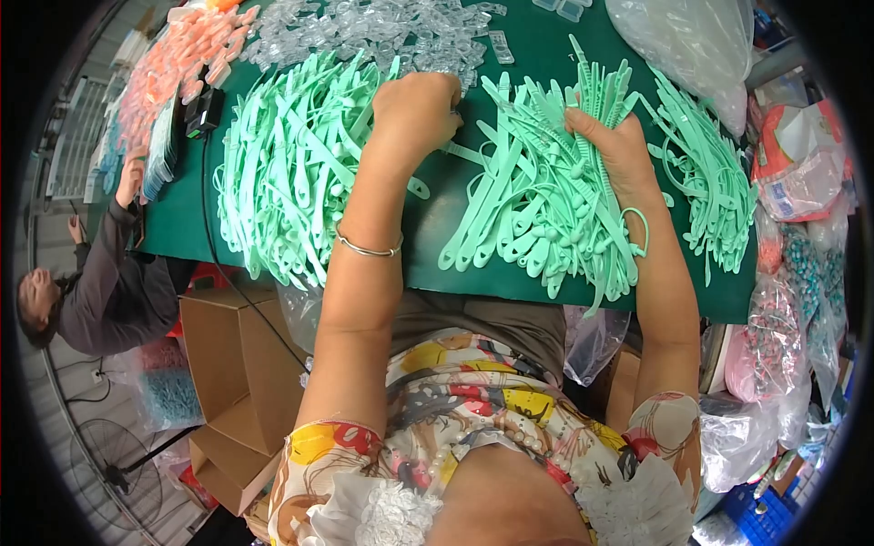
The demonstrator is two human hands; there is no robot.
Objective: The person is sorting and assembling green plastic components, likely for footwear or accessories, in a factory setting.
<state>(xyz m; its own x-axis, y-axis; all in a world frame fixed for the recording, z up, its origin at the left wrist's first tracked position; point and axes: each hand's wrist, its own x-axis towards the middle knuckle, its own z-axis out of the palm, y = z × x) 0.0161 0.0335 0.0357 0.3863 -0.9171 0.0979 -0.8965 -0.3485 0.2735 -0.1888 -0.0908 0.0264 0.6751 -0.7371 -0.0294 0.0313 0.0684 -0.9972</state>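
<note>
My right hand (pixel 619 150) is closed around a bunch of mint-green plastic straps (pixel 587 191), thumb on top. The straps are long and flat with ridged lengths and rounded ends; one curls over beside my wrist. Under and left of that bunch lies a pile of the same straps (pixel 492 196). My left hand (pixel 414 114) is a closed fist at the right edge of a larger strap heap (pixel 296 164). Its fingertips are turned away, so what it grips is hidden. A single strap (pixel 466 153) lies just right of the fist.
Clear plastic pieces (pixel 364 36) and orange pieces (pixel 187 50) are heaped at the back of the green table (pixel 182 218). More straps (pixel 706 173) lie at right, near a clear bag (pixel 687 45). A black cable (pixel 214 227) crosses the left side. A co-worker (pixel 118 291) works at far left.
</note>
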